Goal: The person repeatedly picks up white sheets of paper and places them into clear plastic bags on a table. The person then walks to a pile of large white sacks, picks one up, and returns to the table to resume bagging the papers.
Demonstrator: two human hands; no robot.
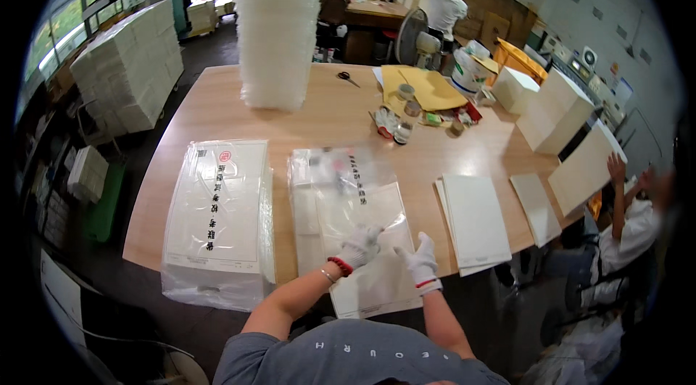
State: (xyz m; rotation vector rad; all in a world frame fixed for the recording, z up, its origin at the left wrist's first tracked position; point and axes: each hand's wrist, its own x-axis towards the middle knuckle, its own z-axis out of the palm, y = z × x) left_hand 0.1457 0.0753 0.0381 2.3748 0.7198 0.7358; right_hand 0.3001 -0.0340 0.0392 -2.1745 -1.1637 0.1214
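Note:
Both my hands wear white knitted gloves with red cuffs. In front of me lies a clear plastic bag (304, 200) with dark print, and a sheaf of white paper (373, 294) sits partly inside it, its near end sticking out toward me. My left hand (361, 246) is on the bag over the paper, fingers curled and apparently pinching the film. Just right of it, my right hand (418, 258) hovers by the paper's right edge, thumb and fingers apart. To the left is a pile of filled, printed bags (217, 204).
A tall stack of clear bags (277, 30) stands at the back, near scissors (348, 79). Jars (406, 113) and yellow envelopes (435, 88) lie far right. White sheets (475, 222) rest rightward, where a seated co-worker (631, 233) handles a board (587, 167).

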